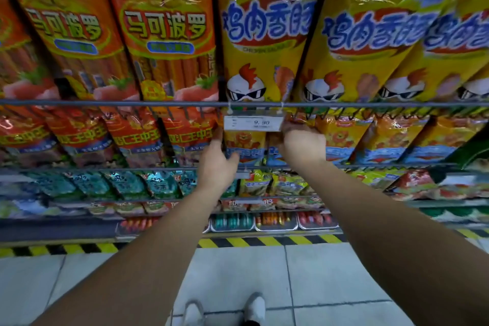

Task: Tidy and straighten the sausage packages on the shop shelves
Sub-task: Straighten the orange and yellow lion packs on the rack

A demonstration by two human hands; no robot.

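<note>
On the second shelf, just below a price tag (pixel 253 123), stands a yellow sausage package (pixel 246 144) with a lion picture and a blue band. My left hand (pixel 216 164) grips its left edge, thumb in front and fingers behind. My right hand (pixel 303 143) holds the package's right side, fingers reaching in behind it and out of sight. More yellow lion packages (pixel 341 140) line up to the right, red ones (pixel 132 137) to the left.
The top shelf holds tall red packages (pixel 164 29) and yellow chicken packages (pixel 267 34) behind a wire rail (pixel 105 102). Lower shelves carry teal bags (pixel 127 185) and metal trays (pixel 275 221) of small sausages. A yellow-black hazard strip (pixel 264 241) runs along the tiled floor.
</note>
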